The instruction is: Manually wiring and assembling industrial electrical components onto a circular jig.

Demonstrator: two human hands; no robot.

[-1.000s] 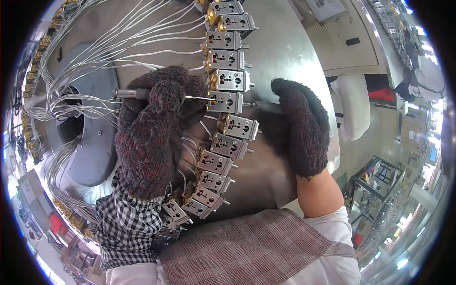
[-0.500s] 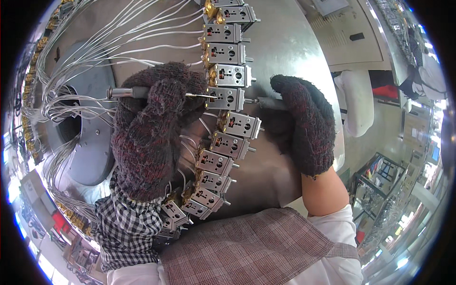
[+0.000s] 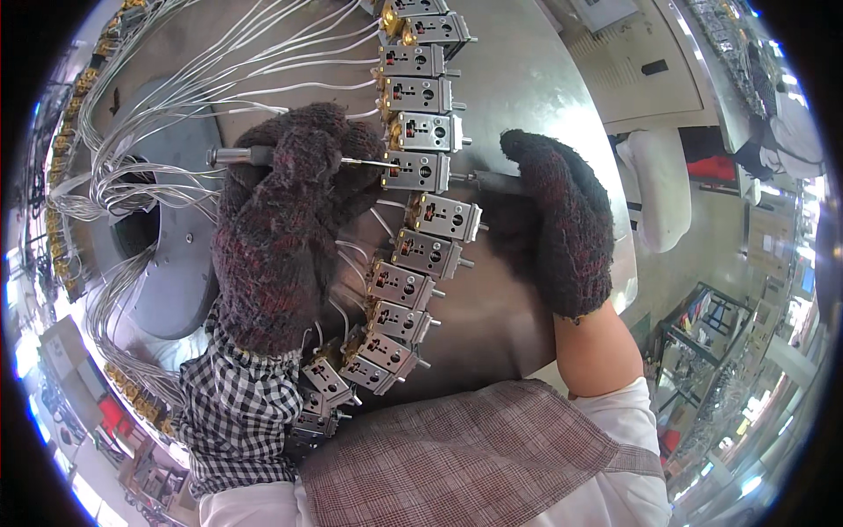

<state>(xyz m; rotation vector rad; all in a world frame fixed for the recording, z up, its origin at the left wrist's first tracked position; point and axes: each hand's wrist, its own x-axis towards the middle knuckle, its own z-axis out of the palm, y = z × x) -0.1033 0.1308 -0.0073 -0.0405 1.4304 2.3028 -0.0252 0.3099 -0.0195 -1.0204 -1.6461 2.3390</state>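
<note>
Dark knitted gloves cover both hands. My left hand (image 3: 277, 228) is closed round a thin-shafted screwdriver (image 3: 241, 156) with a grey handle. Its slim metal shaft runs right, and the tip meets the left part of a small silver metal module (image 3: 417, 172). From the other side, my right hand (image 3: 569, 224) holds a dark-handled driver-like tool (image 3: 499, 182), its narrow end in line with the stub shaft on that module's right side. Whether that end touches the stub, I cannot tell. The glove hides part of the left handle.
Similar modules with stub shafts curve in a row, such as one below (image 3: 443, 216). White cables (image 3: 255, 75) run left from them over a grey oval plate with an opening (image 3: 180, 290). All lie on a shiny metal table (image 3: 514, 79). A white chair (image 3: 659, 193) stands beyond its right edge.
Both hands and the modules sit slightly higher in the picture, and the screwdriver has shifted a little to the right. Each hand keeps its hold on its tool.
</note>
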